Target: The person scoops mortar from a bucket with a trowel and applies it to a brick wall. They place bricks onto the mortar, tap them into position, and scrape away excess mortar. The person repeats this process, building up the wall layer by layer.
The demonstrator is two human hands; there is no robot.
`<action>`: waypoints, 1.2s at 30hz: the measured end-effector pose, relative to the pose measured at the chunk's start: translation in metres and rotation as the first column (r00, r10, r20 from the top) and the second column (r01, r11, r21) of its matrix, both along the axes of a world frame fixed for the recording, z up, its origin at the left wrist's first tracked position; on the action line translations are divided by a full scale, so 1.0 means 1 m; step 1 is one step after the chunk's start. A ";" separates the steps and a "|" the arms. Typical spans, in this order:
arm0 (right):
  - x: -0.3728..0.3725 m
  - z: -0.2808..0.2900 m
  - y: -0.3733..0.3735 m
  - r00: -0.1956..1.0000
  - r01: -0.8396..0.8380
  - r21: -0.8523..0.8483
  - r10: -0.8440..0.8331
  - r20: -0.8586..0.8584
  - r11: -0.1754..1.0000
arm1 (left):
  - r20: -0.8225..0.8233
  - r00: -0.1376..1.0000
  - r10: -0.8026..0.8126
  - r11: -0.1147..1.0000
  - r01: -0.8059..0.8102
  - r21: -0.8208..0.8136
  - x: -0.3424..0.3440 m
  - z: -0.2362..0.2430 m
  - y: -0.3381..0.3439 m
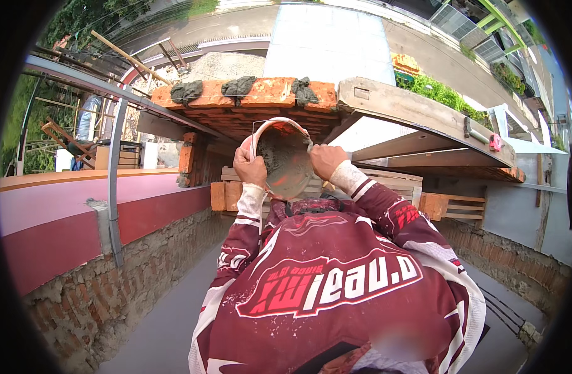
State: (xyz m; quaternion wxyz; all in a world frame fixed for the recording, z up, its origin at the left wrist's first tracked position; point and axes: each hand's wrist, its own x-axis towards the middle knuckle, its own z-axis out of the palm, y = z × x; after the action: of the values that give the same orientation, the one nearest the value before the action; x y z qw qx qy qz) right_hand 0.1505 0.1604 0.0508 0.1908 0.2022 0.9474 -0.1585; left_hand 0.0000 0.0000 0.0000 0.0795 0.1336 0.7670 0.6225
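Mortar bucket raised below the brick wall
Left hand [249,167] and right hand [327,160] grip opposite rim sides of the tilted bucket [286,159] between them.

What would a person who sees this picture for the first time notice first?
A bucket of grey mortar at the centre, gripped at its rim by the left hand and right hand. Above it, a brick wall top carries three mortar dabs. A red-and-white shirt fills the foreground.

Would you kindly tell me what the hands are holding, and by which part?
Both hold a mortar bucket by its rim: the left hand on the left side, the right hand on the right.
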 end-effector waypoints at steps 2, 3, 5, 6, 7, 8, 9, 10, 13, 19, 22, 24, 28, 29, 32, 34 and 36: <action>-0.014 -0.019 -0.024 0.994 0.053 0.029 -0.050 -0.098 0.998 | -0.114 0.992 -0.055 0.998 0.059 0.031 -0.013 0.008 -0.003; 0.010 -0.018 -0.020 0.995 -0.032 0.008 0.033 -0.098 0.999 | -0.100 0.994 -0.049 0.999 0.051 0.009 0.003 0.016 0.009; 0.017 -0.018 -0.010 0.982 -0.165 -0.085 0.156 -0.102 0.983 | -0.085 0.996 -0.032 0.999 0.032 0.006 -0.007 0.024 0.012; 0.018 -0.018 -0.005 0.981 -0.134 -0.088 0.120 -0.150 0.987 | -0.116 0.992 -0.043 0.998 0.048 0.035 -0.011 0.027 0.012; 0.020 -0.015 0.001 0.986 -0.097 -0.094 0.083 -0.141 0.991 | -0.136 0.989 -0.053 0.998 0.056 0.025 -0.012 0.029 0.012; 0.020 -0.014 0.006 0.983 -0.069 -0.096 0.051 -0.177 0.993 | -0.130 0.990 -0.056 0.998 0.058 0.011 -0.013 0.031 0.011; 0.016 -0.014 0.008 0.994 -0.076 -0.132 0.065 -0.083 0.988 | -0.133 0.989 -0.062 0.998 0.065 0.015 -0.012 0.031 0.010; 0.011 -0.015 0.008 0.996 -0.088 -0.165 0.083 -0.034 0.982 | -0.125 0.990 -0.058 0.998 0.061 0.024 -0.011 0.031 0.011; 0.012 -0.021 -0.009 0.997 -0.063 -0.437 0.036 -0.070 0.897 | -0.096 0.995 0.001 0.998 0.005 0.070 -0.011 0.029 0.014; 0.036 -0.016 0.005 0.904 -0.144 -0.214 0.041 -0.425 0.966 | -0.132 0.991 -0.011 1.000 0.014 0.020 -0.019 0.027 -0.002; 0.031 -0.005 0.019 0.870 -0.222 0.133 0.258 -0.420 0.966 | -0.125 0.992 0.004 1.000 -0.002 0.020 -0.013 0.028 0.006; 0.032 0.009 0.026 0.939 -0.104 0.106 0.133 -0.317 0.989 | -0.122 0.993 -0.006 1.000 0.004 -0.023 -0.006 0.032 0.008; 0.026 0.014 0.035 0.999 -0.026 -0.052 0.028 0.046 0.998 | -0.190 0.982 0.012 1.000 -0.011 0.007 0.006 0.039 0.023; 0.024 0.008 0.031 0.997 0.000 -0.148 0.010 0.070 0.989 | -0.212 0.977 0.008 1.000 -0.010 -0.008 0.008 0.040 0.025; 0.027 -0.018 0.017 0.999 -0.002 -0.561 -0.027 -0.044 0.828 | -0.245 0.969 0.002 1.000 -0.001 0.005 0.009 0.041 0.025; 0.040 -0.031 0.012 0.978 -0.031 -0.551 -0.089 -0.190 0.834 | -0.184 0.983 -0.014 1.000 0.014 0.000 0.008 0.041 0.018; 0.051 -0.034 0.018 0.910 -0.172 -0.269 0.048 -0.412 0.948 | -0.194 0.981 -0.002 1.000 0.006 0.021 0.006 0.039 0.013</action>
State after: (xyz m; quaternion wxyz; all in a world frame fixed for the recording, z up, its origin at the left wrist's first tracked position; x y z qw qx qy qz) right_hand 0.2016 0.1780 0.0170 0.0304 0.0800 0.9411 -0.3270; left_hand 0.0063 0.0132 0.0387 0.0040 0.1962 0.7641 0.6145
